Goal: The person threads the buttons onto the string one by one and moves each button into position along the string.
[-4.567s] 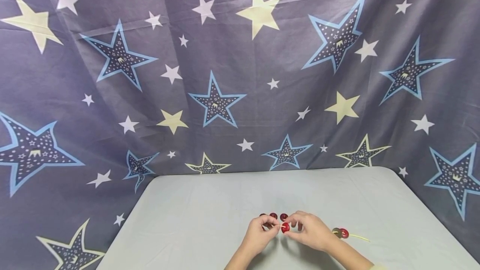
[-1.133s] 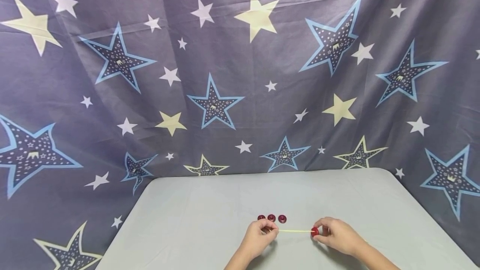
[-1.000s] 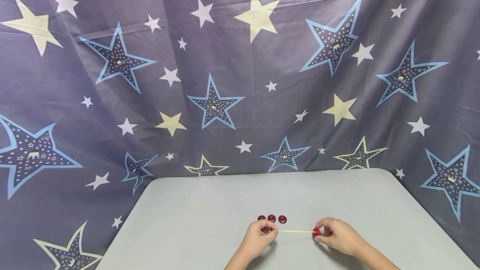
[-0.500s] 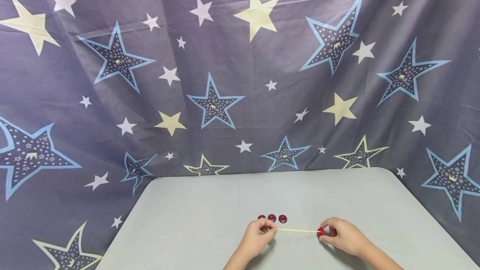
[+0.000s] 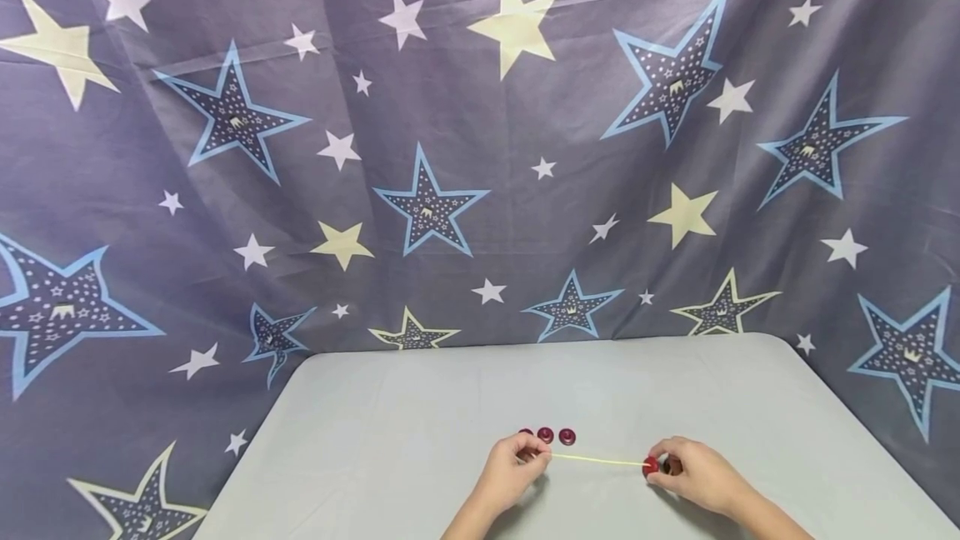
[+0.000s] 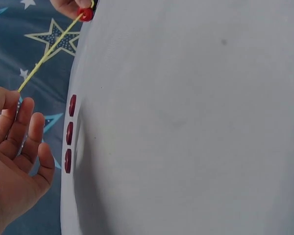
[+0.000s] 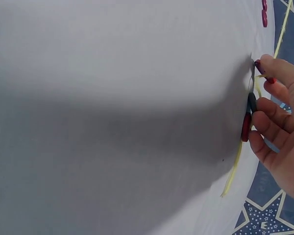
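Note:
My left hand (image 5: 507, 477) pinches one end of a thin yellow string (image 5: 597, 460) between thumb and forefinger. The string runs taut rightward to a bright red button (image 5: 650, 466), a round flat disc, which my right hand (image 5: 697, 475) pinches by its edges. The string passes through this button. In the right wrist view a dark button (image 7: 252, 102) and another red button (image 7: 246, 127) sit on the same string beneath the right fingers, and a loose string tail (image 7: 231, 171) lies beyond them. My left hand's other fingers are loosely spread in the left wrist view.
Three dark red buttons lie in a row on the pale table (image 5: 420, 423) just beyond my left hand; the middle button (image 5: 545, 435) shows whole, the leftmost is partly covered. A grey star-patterned cloth (image 5: 450, 107) hangs behind the table's far edge.
Earlier both hands met at the red button. My right hand has since drawn it rightward along the string, toward the other threaded buttons, stretching the string; my left hand has barely moved.

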### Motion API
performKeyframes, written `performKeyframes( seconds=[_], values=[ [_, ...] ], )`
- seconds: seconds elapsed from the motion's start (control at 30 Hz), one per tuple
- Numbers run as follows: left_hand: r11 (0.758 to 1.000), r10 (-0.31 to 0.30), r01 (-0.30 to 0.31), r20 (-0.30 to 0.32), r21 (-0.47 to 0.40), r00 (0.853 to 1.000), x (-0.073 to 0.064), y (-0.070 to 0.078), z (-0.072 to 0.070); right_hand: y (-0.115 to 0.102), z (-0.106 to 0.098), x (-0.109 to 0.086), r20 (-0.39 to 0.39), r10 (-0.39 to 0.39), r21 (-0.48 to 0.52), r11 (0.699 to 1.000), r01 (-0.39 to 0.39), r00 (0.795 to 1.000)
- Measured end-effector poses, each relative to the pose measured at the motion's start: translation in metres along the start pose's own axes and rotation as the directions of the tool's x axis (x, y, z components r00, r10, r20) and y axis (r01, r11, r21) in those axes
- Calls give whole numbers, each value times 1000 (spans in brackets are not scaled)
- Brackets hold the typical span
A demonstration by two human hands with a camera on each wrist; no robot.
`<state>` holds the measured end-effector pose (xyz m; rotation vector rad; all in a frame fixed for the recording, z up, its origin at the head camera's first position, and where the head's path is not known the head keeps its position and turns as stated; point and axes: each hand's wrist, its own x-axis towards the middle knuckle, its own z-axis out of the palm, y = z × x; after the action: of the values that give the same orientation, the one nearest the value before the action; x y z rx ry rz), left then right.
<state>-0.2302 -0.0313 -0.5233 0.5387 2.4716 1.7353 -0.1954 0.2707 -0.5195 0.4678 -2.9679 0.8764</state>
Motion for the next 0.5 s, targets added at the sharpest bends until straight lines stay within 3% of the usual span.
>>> performKeyframes(
  seconds=[0.5],
  values=[
    [1000,-7,7,-22,-6,1000,-1,-1,-1,6,0,-3,-5,11,-20,1000,-11,1000]
  ],
)
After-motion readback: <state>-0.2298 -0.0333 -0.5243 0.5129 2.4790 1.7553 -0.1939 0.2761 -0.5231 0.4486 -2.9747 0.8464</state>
